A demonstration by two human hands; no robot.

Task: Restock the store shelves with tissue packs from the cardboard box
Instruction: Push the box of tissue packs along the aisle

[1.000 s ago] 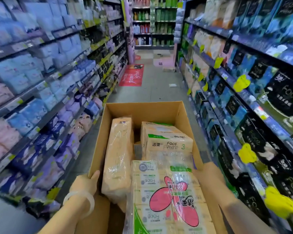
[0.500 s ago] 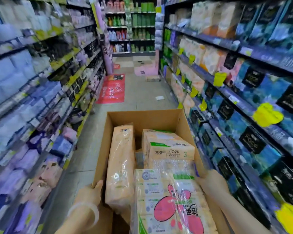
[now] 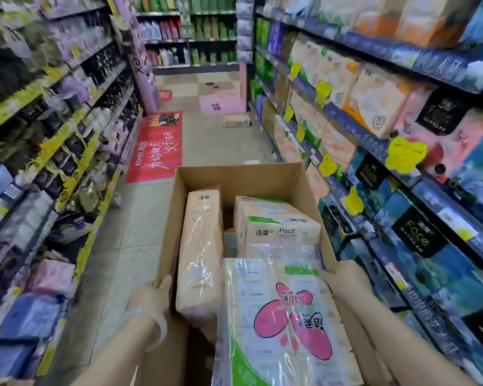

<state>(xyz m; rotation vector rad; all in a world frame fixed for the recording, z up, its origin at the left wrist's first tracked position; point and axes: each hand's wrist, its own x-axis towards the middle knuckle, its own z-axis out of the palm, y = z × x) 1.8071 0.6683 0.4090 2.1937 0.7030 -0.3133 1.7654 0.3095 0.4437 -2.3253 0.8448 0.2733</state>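
Observation:
An open cardboard box [image 3: 243, 178] is carried at waist height down a store aisle. Inside stand a tall peach tissue pack [image 3: 201, 246], a boxy pack marked "Face" [image 3: 279, 227], and nearest me a clear-wrapped pack with a pink flower print [image 3: 285, 324]. My left hand [image 3: 151, 299], a pale bangle on its wrist, grips the box's left wall with the thumb on the rim. On the other side, my right hand [image 3: 343, 280] holds the right wall; its fingers are hidden behind the box.
Stocked shelves line both sides: purple and blue packs on the left shelves [image 3: 53, 151], tissue packs on the right shelves [image 3: 402, 151] close to the box. A red floor mat [image 3: 156, 146], a pink box [image 3: 221, 103] and a small carton [image 3: 236, 120] lie ahead.
The view has advanced down the aisle; the red mat and end shelves are nearer. Both hands keep the same hold on the box.

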